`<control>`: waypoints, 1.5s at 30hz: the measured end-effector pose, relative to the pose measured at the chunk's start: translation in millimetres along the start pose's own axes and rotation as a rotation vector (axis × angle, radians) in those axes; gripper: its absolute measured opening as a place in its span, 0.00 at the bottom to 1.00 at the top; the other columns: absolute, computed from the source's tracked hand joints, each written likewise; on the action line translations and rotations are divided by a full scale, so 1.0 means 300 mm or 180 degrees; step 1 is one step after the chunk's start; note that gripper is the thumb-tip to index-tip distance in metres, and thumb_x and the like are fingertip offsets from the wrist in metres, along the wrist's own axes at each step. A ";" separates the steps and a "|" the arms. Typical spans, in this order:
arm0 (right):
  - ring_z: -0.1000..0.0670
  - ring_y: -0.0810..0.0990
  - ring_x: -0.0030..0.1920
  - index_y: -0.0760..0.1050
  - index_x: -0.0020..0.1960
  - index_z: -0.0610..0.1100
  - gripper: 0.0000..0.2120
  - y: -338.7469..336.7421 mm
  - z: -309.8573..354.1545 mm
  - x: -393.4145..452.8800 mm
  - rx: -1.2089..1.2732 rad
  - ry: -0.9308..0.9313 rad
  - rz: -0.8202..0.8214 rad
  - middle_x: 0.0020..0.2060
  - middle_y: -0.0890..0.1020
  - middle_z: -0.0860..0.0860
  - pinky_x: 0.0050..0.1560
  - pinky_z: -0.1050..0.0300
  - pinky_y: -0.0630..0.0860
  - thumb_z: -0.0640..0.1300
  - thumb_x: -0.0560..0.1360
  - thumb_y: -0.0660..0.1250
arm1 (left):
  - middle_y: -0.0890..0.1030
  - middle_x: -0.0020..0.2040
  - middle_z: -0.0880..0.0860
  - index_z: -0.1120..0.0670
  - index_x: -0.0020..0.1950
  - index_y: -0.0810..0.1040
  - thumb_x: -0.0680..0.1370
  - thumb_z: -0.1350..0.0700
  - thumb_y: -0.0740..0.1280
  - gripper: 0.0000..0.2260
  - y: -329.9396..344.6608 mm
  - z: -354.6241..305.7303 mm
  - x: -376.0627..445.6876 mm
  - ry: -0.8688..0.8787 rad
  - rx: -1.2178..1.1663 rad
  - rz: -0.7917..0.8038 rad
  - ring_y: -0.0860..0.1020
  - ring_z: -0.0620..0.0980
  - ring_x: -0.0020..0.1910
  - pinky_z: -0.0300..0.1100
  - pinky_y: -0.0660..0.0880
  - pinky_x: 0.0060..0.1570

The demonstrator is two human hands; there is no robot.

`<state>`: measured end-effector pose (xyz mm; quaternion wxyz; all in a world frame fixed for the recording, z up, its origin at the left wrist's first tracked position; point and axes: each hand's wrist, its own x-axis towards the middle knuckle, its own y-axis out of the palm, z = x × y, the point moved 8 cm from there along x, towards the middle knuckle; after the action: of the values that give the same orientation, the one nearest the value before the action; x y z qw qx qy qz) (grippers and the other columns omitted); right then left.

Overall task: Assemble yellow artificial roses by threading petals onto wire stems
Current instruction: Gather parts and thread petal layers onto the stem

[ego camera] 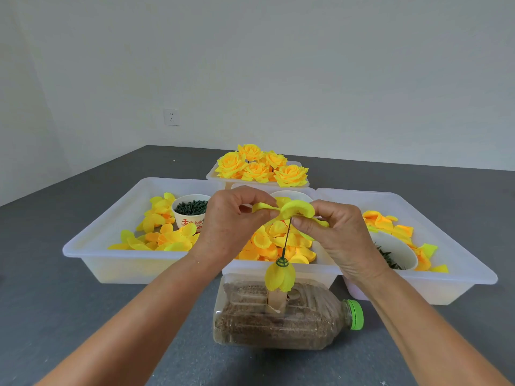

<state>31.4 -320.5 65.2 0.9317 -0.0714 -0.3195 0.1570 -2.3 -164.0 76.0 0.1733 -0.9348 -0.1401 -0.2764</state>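
Both hands meet above the middle tray (326,267), holding a yellow petal piece (296,208) at the top of a thin dark wire stem (287,238). The left hand (231,221) has its fingers curled in, with thumb and fingertips pinching the left flap of the petal piece. The right hand (337,232) is curled the same way, its thumb and forefinger pinching the right side just where the wire meets the petal. The petal piece arches between the two sets of fingertips, and the wire runs down from under it, tilted a little to the left.

Lower on the wire sits a green calyx (282,262), with a closed yellow bud (280,277) of petals hanging under it. The bud reaches down to a small wooden post (276,300) that stands up from a clear plastic bottle (278,321) lying on its side on the grey table (69,302). The bottle is filled with brown grains and has a green cap (356,314) pointing right.

Behind the hands, loose yellow petals (267,243) fill the middle tray. The left tray (92,246) holds more petals and a paper cup (189,210) of dark green parts. The right tray (459,260) has petals and another cup (395,252). Finished roses (259,165) are heaped in a far tray by the wall.
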 end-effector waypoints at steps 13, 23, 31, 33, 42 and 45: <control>0.58 0.78 0.36 0.81 0.39 0.51 0.08 0.005 0.013 -0.008 -0.0021 -0.0209 0.0062 0.34 0.83 0.58 0.41 0.63 0.75 0.38 0.69 0.72 | 0.83 0.43 0.47 0.45 0.39 0.81 0.69 0.63 0.73 0.12 -0.008 -0.023 -0.012 0.0130 0.0019 0.0009 0.80 0.50 0.47 0.47 0.76 0.50; 0.50 0.80 0.39 0.81 0.40 0.48 0.03 -0.004 0.040 -0.022 -0.0191 -0.0394 -0.0039 0.36 0.83 0.52 0.43 0.53 0.75 0.42 0.67 0.71 | 0.83 0.43 0.48 0.47 0.40 0.82 0.69 0.63 0.74 0.10 -0.007 -0.037 -0.022 0.0159 0.0014 0.0048 0.80 0.51 0.47 0.52 0.77 0.51; 0.55 0.79 0.41 0.80 0.44 0.46 0.07 -0.014 0.091 -0.044 -0.0853 -0.1006 -0.0408 0.37 0.81 0.52 0.44 0.64 0.75 0.41 0.65 0.72 | 0.82 0.43 0.45 0.47 0.40 0.81 0.68 0.64 0.75 0.12 -0.011 -0.048 -0.040 0.0409 0.0160 0.0107 0.80 0.43 0.47 0.39 0.76 0.51; 0.54 0.79 0.41 0.81 0.43 0.45 0.07 -0.009 0.107 -0.057 -0.1161 -0.1226 -0.0456 0.37 0.81 0.51 0.43 0.59 0.75 0.40 0.65 0.72 | 0.82 0.44 0.46 0.49 0.42 0.82 0.68 0.65 0.75 0.11 -0.007 -0.059 -0.047 0.0588 0.0308 0.0167 0.79 0.44 0.48 0.35 0.74 0.51; 0.46 0.81 0.40 0.82 0.39 0.40 0.06 0.023 0.119 -0.094 -0.2184 -0.1813 -0.0402 0.38 0.83 0.48 0.42 0.51 0.72 0.34 0.63 0.72 | 0.84 0.45 0.51 0.59 0.44 0.84 0.67 0.68 0.73 0.09 0.028 -0.110 -0.087 0.1540 0.1015 0.0411 0.80 0.52 0.48 0.45 0.74 0.50; 0.48 0.79 0.40 0.82 0.40 0.40 0.04 0.030 0.115 -0.101 -0.2192 -0.1857 -0.0358 0.38 0.83 0.49 0.43 0.53 0.71 0.35 0.65 0.70 | 0.84 0.44 0.51 0.58 0.44 0.84 0.67 0.68 0.72 0.08 0.026 -0.102 -0.093 0.1547 0.0987 0.0405 0.80 0.52 0.47 0.46 0.75 0.48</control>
<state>-14.8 -321.3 72.9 0.7318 -0.3124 -0.6056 0.0042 -36.3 -187.8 82.4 0.3595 -0.8105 -0.0762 -0.4561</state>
